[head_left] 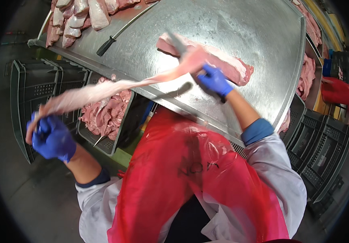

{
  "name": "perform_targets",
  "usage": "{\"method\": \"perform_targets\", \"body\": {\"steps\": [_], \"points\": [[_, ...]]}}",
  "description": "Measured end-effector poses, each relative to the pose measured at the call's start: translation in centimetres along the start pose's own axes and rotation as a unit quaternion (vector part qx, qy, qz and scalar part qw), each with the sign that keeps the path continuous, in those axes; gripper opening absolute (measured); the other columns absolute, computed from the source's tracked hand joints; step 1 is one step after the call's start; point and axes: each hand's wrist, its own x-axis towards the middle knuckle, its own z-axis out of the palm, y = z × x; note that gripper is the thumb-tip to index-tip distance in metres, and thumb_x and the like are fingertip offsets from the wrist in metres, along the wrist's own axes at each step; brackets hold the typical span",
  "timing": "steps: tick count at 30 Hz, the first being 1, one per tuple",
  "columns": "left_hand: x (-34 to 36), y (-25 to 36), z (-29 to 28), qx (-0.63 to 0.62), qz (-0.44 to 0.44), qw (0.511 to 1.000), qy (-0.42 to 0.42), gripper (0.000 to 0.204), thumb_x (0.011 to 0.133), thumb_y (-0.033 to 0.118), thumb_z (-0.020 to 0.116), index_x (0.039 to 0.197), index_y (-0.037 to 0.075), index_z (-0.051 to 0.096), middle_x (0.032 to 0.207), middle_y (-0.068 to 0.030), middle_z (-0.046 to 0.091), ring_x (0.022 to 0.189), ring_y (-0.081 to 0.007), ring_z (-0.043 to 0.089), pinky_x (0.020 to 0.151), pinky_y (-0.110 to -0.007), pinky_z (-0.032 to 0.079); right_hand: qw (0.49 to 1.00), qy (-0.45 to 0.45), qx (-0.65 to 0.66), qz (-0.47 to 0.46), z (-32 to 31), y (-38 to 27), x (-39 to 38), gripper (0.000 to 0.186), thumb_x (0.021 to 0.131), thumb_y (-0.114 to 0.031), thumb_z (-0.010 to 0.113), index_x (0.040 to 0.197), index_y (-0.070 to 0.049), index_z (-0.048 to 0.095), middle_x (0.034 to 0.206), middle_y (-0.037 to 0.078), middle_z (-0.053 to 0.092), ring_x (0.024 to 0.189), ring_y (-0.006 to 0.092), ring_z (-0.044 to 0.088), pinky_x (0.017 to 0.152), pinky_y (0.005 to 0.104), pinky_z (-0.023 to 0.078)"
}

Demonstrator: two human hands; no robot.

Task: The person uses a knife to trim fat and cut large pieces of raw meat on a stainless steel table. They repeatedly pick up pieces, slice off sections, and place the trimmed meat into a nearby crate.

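My left hand (53, 138), in a blue glove, is closed around one end of a long strip of fatty meat (97, 91). The strip stretches, blurred, over the table's front edge toward the knife. In my right hand (215, 80), also blue-gloved, the fingers are wrapped round a knife whose blade (176, 42) points away from me, smeared by motion. Its handle is mostly hidden by the glove. Just beyond that hand a slab of pink meat with a white fat layer (233, 67) lies on the metal table (259, 30); the strip's far end overlaps it in view.
A sharpening steel with a black handle (106, 46) lies at the table's left, beside piled meat pieces (77, 20). Below the left edge stands a crate of trimmings (105, 115), with dark crates (34, 91) beside it. More crates (320, 150) and meat (306, 77) are at the right.
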Motion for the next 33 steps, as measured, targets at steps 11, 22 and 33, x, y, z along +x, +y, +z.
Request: {"method": "perform_targets", "body": {"steps": [11, 22, 33], "points": [[-6.6, -14.3, -9.5, -0.122, -0.323, 0.939, 0.002, 0.018, 0.095, 0.007, 0.047, 0.099, 0.0, 0.062, 0.074, 0.0015, 0.048, 0.064, -0.0081, 0.043, 0.058, -0.022, 0.033, 0.855, -0.228, -0.429, -0.182, -11.2, -1.2, 10.0, 0.077, 0.088, -0.011, 0.062, 0.151, -0.048, 0.036, 0.081, 0.016, 0.069, 0.067, 0.0355, 0.063, 0.071, 0.0446, 0.052], [-16.7, -29.0, -15.8, 0.479, -0.244, 0.792, -0.29, 0.046, 0.093, 0.034, 0.065, 0.121, -0.001, 0.056, 0.096, -0.0198, 0.067, 0.087, -0.0308, 0.066, 0.08, -0.04, 0.051, 0.822, -0.312, -0.46, -0.125, -17.5, -0.8, 9.1, 0.073, 0.089, -0.015, 0.064, 0.149, -0.048, 0.04, 0.093, 0.017, 0.071, 0.068, 0.0352, 0.062, 0.075, 0.0428, 0.052], [-8.3, -12.7, 7.0, 0.161, -0.057, 0.92, -0.354, 0.044, 0.094, 0.02, 0.064, 0.133, 0.001, 0.054, 0.117, -0.0206, 0.065, 0.1, -0.0306, 0.068, 0.086, -0.037, 0.054, 0.857, -0.314, -0.409, 0.003, -17.4, -1.2, 5.4, 0.073, 0.091, -0.011, 0.058, 0.149, -0.05, 0.039, 0.087, 0.015, 0.071, 0.069, 0.0291, 0.064, 0.076, 0.042, 0.052]]}}
